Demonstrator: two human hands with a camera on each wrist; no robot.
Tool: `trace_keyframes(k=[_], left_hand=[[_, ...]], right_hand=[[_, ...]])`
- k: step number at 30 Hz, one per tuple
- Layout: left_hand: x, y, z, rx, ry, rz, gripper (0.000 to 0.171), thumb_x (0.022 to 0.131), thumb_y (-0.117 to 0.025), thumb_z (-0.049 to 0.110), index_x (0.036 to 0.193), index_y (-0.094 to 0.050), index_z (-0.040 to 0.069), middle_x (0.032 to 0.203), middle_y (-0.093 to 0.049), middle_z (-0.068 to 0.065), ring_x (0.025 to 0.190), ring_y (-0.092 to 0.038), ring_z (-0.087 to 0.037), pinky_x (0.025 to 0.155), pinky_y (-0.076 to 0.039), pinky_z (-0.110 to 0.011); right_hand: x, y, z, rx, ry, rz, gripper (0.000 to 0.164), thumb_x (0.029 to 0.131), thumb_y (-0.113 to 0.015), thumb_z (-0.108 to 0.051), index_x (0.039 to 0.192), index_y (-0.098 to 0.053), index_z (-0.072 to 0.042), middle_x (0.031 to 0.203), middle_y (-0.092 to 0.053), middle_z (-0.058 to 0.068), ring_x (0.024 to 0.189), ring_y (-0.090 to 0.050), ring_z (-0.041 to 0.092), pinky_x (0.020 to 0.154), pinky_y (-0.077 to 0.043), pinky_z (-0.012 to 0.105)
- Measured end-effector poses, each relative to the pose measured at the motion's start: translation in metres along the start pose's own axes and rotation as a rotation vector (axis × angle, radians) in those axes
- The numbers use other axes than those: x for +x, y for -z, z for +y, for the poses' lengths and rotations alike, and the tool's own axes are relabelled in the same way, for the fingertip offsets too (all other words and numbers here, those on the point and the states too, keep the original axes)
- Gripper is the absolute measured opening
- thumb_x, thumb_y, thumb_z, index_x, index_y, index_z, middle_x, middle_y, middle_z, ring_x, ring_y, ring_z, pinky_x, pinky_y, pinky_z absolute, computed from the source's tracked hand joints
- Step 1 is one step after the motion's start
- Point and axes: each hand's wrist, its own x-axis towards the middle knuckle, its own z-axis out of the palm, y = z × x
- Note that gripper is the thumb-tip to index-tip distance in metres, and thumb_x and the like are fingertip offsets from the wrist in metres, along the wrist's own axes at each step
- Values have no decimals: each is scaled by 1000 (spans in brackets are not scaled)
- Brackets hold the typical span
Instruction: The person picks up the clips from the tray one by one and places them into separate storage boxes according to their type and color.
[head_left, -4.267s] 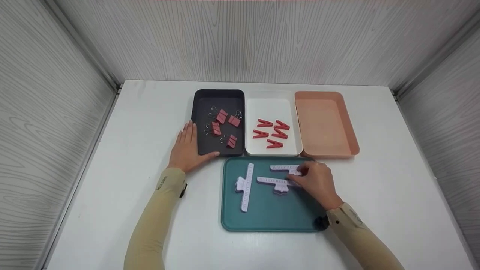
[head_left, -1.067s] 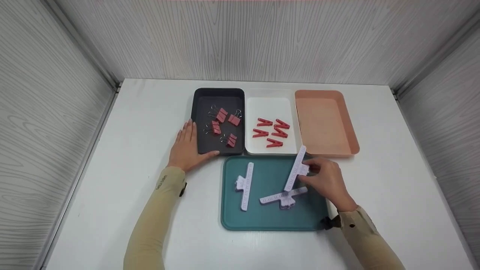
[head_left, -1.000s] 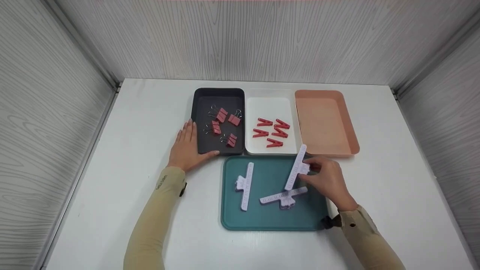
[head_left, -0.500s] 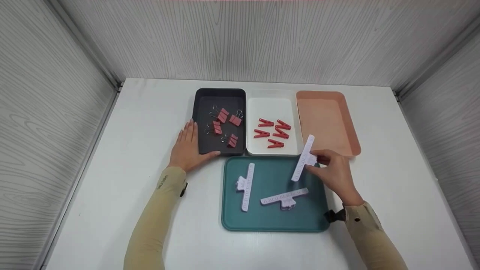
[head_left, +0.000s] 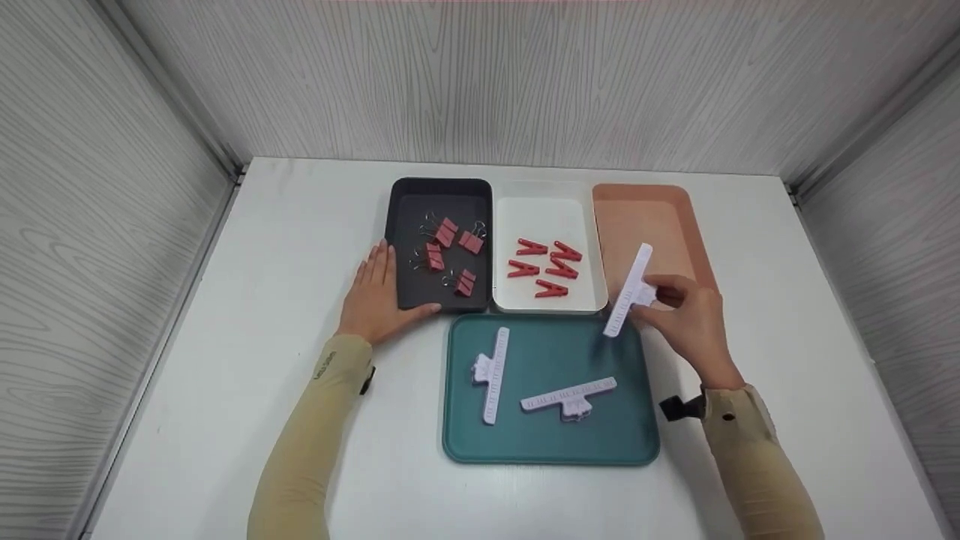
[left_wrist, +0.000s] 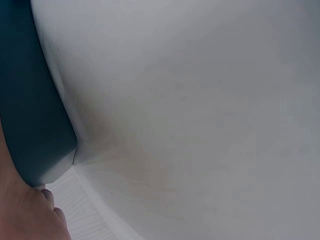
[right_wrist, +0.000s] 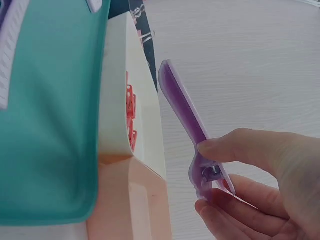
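My right hand (head_left: 686, 322) pinches a lilac ruler clip (head_left: 628, 292) by its grip between thumb and fingers. The clip hangs over the front left part of the peach tray (head_left: 645, 217), tilted; the right wrist view shows its spring and the thumb (right_wrist: 215, 150) on it. Flat on the table, my left hand (head_left: 370, 304) touches the left side of the black tray (head_left: 411, 201), its thumb along the front edge. Two more lilac clips, one upright in view (head_left: 495, 382) and one slanted (head_left: 570, 394), lie on the teal tray (head_left: 525, 442).
Several pinkish-red binder clips (head_left: 444, 232) lie in the black tray. Several red clothespins (head_left: 552, 289) lie in the white tray (head_left: 540, 214) between the black and peach ones. The three trays stand side by side behind the teal tray. Wood-grain panels (head_left: 517, 82) enclose the table.
The right hand has picked a lilac clip up from the teal tray and moved it back and right to above the peach tray. Another clip there has shifted and turned. The left hand stays.
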Motion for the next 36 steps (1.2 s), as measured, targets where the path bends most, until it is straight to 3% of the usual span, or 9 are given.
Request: trace_keyframes(k=[8, 13, 20, 26, 36], left_hand=[[1, -2, -1, -4, 5, 0, 135, 78, -46, 92, 160, -1, -5, 168, 3, -19, 155, 3, -29, 124, 4, -36], [0, -2, -1, -10, 5, 14, 135, 78, -48, 92, 160, -2, -5, 168, 2, -19, 155, 2, -28, 124, 4, -35], [0, -1, 1, -1, 10, 0, 135, 78, -46, 92, 160, -2, -5, 168, 2, -19, 155, 2, -29, 124, 4, -36], [1, -1, 0, -6, 0, 14, 135, 78, -45, 93, 160, -2, -5, 168, 1, -20, 155, 2, -30, 124, 4, -37], [0, -1, 0, -4, -5, 19, 135, 78, -45, 93, 160, -3, -6, 168, 1, -20, 155, 2, -30, 125, 3, -38]], right_hand=[[12, 8, 1, 0, -7, 21, 42, 85, -85, -10, 122, -71, 1, 120, -70, 17, 106, -69, 35, 95, -54, 49], [20, 11, 3, -15, 17, 28, 39, 84, -84, -6, 120, -72, 2, 117, -71, 17, 105, -70, 34, 96, -54, 45], [34, 16, 8, -22, -30, 24, 40, 85, -83, -7, 123, -71, 1, 119, -69, 18, 109, -68, 36, 98, -53, 45], [50, 21, 15, -21, -21, 30, 39, 83, -82, 0, 120, -71, 4, 116, -70, 19, 106, -68, 32, 97, -55, 42], [76, 13, 30, -45, -70, -50, 38, 85, -81, -5, 121, -70, 1, 114, -69, 17, 102, -65, 29, 96, -55, 45]])
